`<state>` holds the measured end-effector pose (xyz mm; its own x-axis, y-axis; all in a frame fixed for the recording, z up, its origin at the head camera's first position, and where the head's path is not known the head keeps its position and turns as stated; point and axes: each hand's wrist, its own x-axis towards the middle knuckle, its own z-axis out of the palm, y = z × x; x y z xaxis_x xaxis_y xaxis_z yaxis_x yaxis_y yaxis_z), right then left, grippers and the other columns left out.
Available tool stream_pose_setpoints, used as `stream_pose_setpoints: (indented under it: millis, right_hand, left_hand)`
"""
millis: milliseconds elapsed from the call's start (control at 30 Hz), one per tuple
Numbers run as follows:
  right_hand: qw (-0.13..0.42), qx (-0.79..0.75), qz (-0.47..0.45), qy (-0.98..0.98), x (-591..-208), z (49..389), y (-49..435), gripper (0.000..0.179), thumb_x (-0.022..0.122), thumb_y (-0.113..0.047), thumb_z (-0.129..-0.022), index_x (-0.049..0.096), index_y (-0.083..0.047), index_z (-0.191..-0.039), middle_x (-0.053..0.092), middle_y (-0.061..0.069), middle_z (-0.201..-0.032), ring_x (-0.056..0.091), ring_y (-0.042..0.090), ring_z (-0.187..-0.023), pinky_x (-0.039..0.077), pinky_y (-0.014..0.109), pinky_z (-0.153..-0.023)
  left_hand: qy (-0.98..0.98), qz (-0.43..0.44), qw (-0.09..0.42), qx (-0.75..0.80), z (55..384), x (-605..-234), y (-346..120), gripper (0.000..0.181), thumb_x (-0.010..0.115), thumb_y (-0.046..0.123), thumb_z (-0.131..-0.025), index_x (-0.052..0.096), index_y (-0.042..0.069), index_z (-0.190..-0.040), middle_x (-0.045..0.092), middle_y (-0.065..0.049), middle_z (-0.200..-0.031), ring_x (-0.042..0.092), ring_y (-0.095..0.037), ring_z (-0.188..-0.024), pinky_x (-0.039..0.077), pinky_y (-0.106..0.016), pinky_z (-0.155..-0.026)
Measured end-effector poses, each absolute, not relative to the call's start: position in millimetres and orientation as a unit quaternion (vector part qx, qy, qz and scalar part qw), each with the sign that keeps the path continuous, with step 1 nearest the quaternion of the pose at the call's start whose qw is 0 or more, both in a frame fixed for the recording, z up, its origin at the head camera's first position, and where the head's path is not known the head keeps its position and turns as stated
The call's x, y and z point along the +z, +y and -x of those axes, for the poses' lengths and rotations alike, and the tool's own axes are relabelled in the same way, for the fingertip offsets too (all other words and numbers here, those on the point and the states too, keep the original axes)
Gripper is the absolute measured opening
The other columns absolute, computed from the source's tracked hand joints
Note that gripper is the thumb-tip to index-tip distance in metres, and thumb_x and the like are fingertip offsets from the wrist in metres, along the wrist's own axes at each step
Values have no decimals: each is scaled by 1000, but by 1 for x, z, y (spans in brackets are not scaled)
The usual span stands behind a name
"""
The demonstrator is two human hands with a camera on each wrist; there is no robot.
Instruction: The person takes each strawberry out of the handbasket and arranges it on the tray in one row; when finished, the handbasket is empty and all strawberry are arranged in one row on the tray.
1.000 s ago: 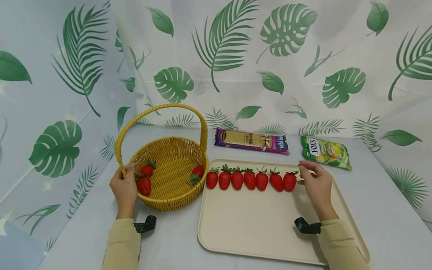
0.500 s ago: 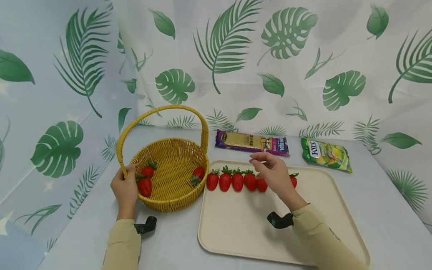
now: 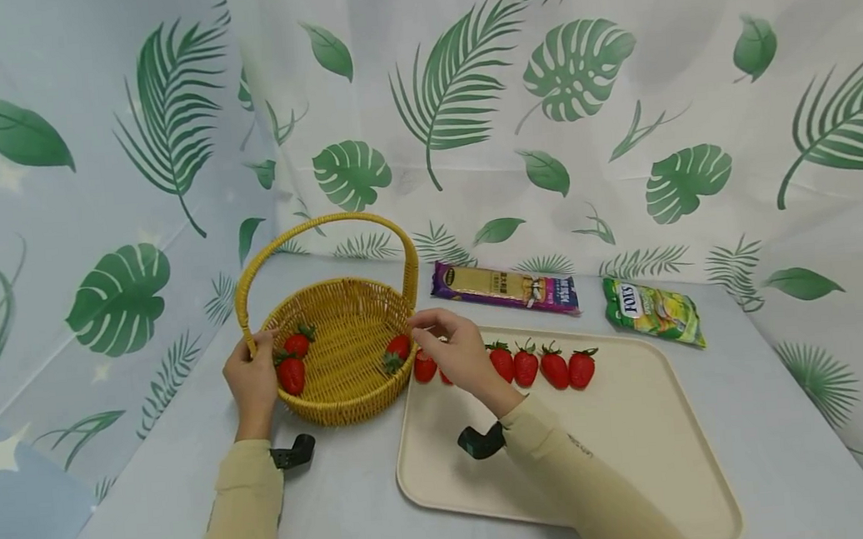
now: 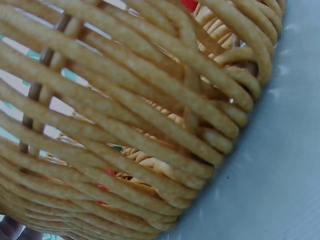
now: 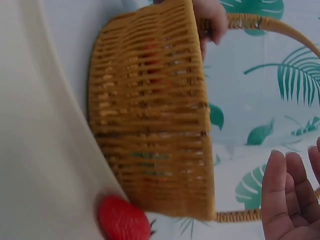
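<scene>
My left hand (image 3: pixel 252 384) grips the left rim of a yellow wicker basket (image 3: pixel 342 411) beside the base of its tall handle. Inside the basket lie two strawberries (image 3: pixel 292 374) at the left and one strawberry (image 3: pixel 399 347) at the right. My right hand (image 3: pixel 462 356) is above the left end of a beige tray (image 3: pixel 565 460), close to the basket's right side. Its fingers (image 5: pixel 275 185) look fairly straight and hold nothing in the right wrist view. A row of several strawberries (image 3: pixel 555 369) lies along the tray's far side, partly hidden by that hand.
A purple and gold snack packet (image 3: pixel 504 288) lies behind the tray. Right of it is a green candy bag (image 3: pixel 652 311). Leaf-patterned cloth (image 3: pixel 467 133) hangs behind the table. The wicker wall (image 4: pixel 125 115) fills most of the left wrist view.
My right hand has swept left over the strawberry row, from the tray's right end to the basket's right side. The left hand has stayed on the basket, and the strawberries lie as before.
</scene>
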<state>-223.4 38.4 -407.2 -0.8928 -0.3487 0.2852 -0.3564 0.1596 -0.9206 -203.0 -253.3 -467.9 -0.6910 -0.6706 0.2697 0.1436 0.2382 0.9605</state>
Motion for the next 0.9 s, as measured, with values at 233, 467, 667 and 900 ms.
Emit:
stream_pose_setpoints:
  millis: [233, 467, 667, 900]
  right_hand:
    - [-31, 598, -278, -751, -412, 220, 10, 21, 61, -12, -96, 66, -2, -114, 67, 13, -107, 65, 26, -92, 54, 33, -79]
    - [-53, 571, -296, -764, -424, 218, -18, 25, 64, -15, -94, 67, -3, -116, 69, 9, -110, 62, 21, -100, 51, 30, -83]
    - [-71, 530, -304, -788, -422, 220, -35, 24, 66, -18, -93, 69, -10, -116, 68, 7, -115, 61, 18, -104, 50, 29, -86]
    - [-113, 517, -303, -792, -424, 232, -54, 27, 67, -20, -92, 68, -11, -117, 68, 8, -118, 60, 13, -99, 49, 25, -85]
  left_hand:
    - [-707, -189, 347, -586, 203, -468, -254, 31, 58, 24, -99, 70, -4, -105, 71, -16, -111, 58, -9, -99, 39, -21, -82]
    - [-706, -187, 346, -589, 202, -466, -253, 30, 59, 23, -98, 70, -4, -105, 71, -16, -110, 58, -9, -99, 39, -21, -83]
    - [-706, -185, 345, -590, 202, -467, -252, 32, 58, 25, -99, 70, -4, -106, 70, -16, -111, 59, -19, -106, 40, -23, -85]
    - [-704, -189, 344, -592, 202, -467, -252, 31, 58, 24, -99, 70, -4, -105, 70, -16, -111, 59, -22, -109, 40, -25, -88]
